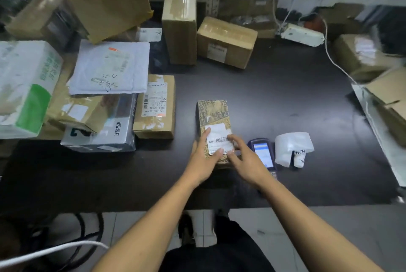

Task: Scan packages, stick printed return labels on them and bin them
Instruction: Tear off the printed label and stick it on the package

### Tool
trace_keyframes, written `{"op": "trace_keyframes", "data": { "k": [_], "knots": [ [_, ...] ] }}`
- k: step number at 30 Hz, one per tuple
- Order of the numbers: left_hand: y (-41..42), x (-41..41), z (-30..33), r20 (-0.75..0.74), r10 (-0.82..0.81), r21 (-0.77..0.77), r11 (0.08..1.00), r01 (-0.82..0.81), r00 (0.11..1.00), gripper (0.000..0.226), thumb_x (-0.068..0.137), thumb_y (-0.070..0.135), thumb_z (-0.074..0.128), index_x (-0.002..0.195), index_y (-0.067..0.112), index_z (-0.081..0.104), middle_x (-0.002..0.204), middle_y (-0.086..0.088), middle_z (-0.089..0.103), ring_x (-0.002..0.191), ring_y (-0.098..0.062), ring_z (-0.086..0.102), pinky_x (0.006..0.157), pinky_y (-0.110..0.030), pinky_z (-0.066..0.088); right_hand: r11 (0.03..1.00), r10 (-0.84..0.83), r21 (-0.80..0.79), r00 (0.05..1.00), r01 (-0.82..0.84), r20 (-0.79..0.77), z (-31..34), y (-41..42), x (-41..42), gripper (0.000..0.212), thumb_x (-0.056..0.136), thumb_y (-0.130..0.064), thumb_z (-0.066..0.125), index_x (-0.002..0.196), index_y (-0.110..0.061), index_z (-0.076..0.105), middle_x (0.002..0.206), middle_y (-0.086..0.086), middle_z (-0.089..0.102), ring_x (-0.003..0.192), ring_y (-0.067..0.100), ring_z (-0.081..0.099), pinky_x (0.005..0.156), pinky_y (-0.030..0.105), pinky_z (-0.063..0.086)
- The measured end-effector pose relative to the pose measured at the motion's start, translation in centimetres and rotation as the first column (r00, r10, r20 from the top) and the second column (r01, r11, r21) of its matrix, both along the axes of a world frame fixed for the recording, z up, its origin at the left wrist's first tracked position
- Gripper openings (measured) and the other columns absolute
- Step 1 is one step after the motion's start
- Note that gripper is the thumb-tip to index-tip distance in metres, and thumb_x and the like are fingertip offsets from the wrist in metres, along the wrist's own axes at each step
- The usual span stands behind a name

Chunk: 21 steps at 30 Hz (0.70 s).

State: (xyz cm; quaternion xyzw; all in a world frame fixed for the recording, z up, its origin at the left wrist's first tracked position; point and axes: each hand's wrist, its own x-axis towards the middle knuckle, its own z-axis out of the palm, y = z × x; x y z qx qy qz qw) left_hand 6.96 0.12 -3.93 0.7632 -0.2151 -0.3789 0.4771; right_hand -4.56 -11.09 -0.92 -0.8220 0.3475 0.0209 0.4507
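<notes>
Both hands, left (pixel 203 157) and right (pixel 242 157), pressed flat-fingered on a white barcode label (pixel 218 138) atop a tan, print-taped parcel (pixel 212 113); handheld scanner (pixel 262 154) at 3 o'clock on the worktop (pixel 285 100).

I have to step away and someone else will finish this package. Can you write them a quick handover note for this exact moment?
Left hand: open, fingers flat on the white return label, pressing it down.
Right hand: open, fingers smoothing the label's right edge.
The label sits on the near end of the small printed package, which lies on the dark table.
The handheld scanner lies just right of the package, screen lit.
Done: label placed on this package.
Left: finish pressing it, bin the package, then work through the parcels piled to the left and behind.
</notes>
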Motion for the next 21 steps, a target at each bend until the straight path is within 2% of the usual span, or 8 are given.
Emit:
{"op": "trace_keyframes", "data": {
  "k": [4, 6, 8, 11, 14, 17, 19, 21],
  "knots": [
    [1.1, -1.3, 0.0, 0.040, -0.001, -0.022, 1.000, 0.002, 0.999, 0.073, 0.092, 0.014, 0.067, 0.153, 0.031, 0.030, 0.149, 0.000, 0.036, 0.132, -0.012, 0.044, 0.102, -0.015, 0.033, 0.999, -0.047, 0.011, 0.998, 0.047, 0.030, 0.0, 2.0, -1.7, 0.047, 0.102, -0.023, 0.049, 0.147, -0.028, 0.037, 0.144, -0.005, 0.049, 0.114, 0.006, 0.054, 0.092, 0.018, 0.037],
    [1.4, -1.8, 0.3, 0.068, 0.017, -0.039, 0.999, -0.014, 0.998, 0.072, 0.091, 0.013, 0.068, 0.152, 0.032, 0.033, 0.148, -0.001, 0.039, 0.132, -0.014, 0.046, 0.104, -0.019, 0.036, 0.997, -0.068, 0.037, 0.996, 0.066, 0.056, 0.2, 2.5, -2.3, 0.047, 0.102, -0.025, 0.049, 0.148, -0.027, 0.038, 0.141, -0.005, 0.052, 0.119, 0.009, 0.054, 0.098, 0.019, 0.038],
    [1.5, -2.3, 0.6, 0.108, 0.027, -0.040, 0.999, -0.023, 0.994, 0.071, 0.091, 0.015, 0.068, 0.151, 0.034, 0.034, 0.149, 0.000, 0.039, 0.131, -0.015, 0.047, 0.106, -0.021, 0.036, 0.989, -0.146, 0.014, 0.986, 0.145, 0.082, 0.3, 2.4, -3.2, 0.045, 0.102, -0.026, 0.050, 0.146, -0.024, 0.042, 0.130, -0.004, 0.058, 0.112, 0.010, 0.057, 0.098, 0.023, 0.041],
    [1.4, -2.9, 1.2, 0.182, 0.037, -0.023, 0.999, -0.034, 0.983, 0.070, 0.091, 0.019, 0.067, 0.150, 0.038, 0.034, 0.152, 0.001, 0.036, 0.132, -0.015, 0.046, 0.103, -0.016, 0.032, 0.906, -0.366, -0.197, 0.928, 0.373, 0.073, -0.2, 1.4, -5.7, 0.041, 0.099, -0.026, 0.052, 0.139, -0.017, 0.049, 0.125, 0.004, 0.057, 0.114, 0.022, 0.055, 0.097, 0.033, 0.042],
    [1.0, -3.5, 1.9, 0.240, 0.036, -0.018, 0.999, -0.032, 0.970, 0.070, 0.092, 0.019, 0.066, 0.150, 0.041, 0.034, 0.157, 0.002, 0.027, 0.135, -0.016, 0.043, 0.102, -0.015, 0.030, 0.855, -0.458, -0.327, 0.882, 0.403, -0.111, -1.0, 0.1, -8.5, 0.055, 0.094, -0.034, 0.059, 0.141, -0.012, 0.041, 0.136, 0.012, 0.044, 0.126, 0.031, 0.041, 0.098, 0.043, 0.040],
    [0.4, -4.0, 2.4, 0.321, -0.001, 0.051, 0.999, -0.016, 0.947, 0.069, 0.094, 0.023, 0.063, 0.150, 0.047, 0.030, 0.165, 0.000, 0.011, 0.145, -0.022, 0.032, 0.107, -0.024, 0.030, 0.902, -0.413, -0.254, 0.870, 0.349, -0.268, -1.5, -0.6, -9.4, 0.071, 0.089, -0.047, 0.064, 0.142, -0.012, 0.034, 0.140, 0.014, 0.038, 0.129, 0.034, 0.036, 0.099, 0.047, 0.040],
    [0.1, -4.4, 2.8, 0.374, -0.044, 0.129, 0.992, -0.005, 0.927, 0.069, 0.096, 0.028, 0.061, 0.149, 0.054, 0.025, 0.167, 0.000, 0.002, 0.148, -0.027, 0.027, 0.112, -0.037, 0.033, 0.929, -0.361, -0.197, 0.883, 0.313, -0.301, -1.9, -0.9, -9.2, 0.079, 0.086, -0.051, 0.066, 0.144, -0.009, 0.030, 0.143, 0.016, 0.035, 0.132, 0.036, 0.034, 0.103, 0.046, 0.038],
    [0.0, -4.9, 3.0, 0.407, -0.073, 0.162, 0.987, 0.007, 0.911, 0.070, 0.096, 0.031, 0.060, 0.148, 0.058, 0.022, 0.167, 0.002, -0.001, 0.149, -0.029, 0.024, 0.112, -0.043, 0.037, 0.938, -0.342, -0.171, 0.885, 0.302, -0.315, -2.1, -1.3, -8.8, 0.086, 0.084, -0.051, 0.069, 0.146, -0.008, 0.026, 0.146, 0.017, 0.033, 0.133, 0.036, 0.032, 0.105, 0.045, 0.037]
  ]
}}
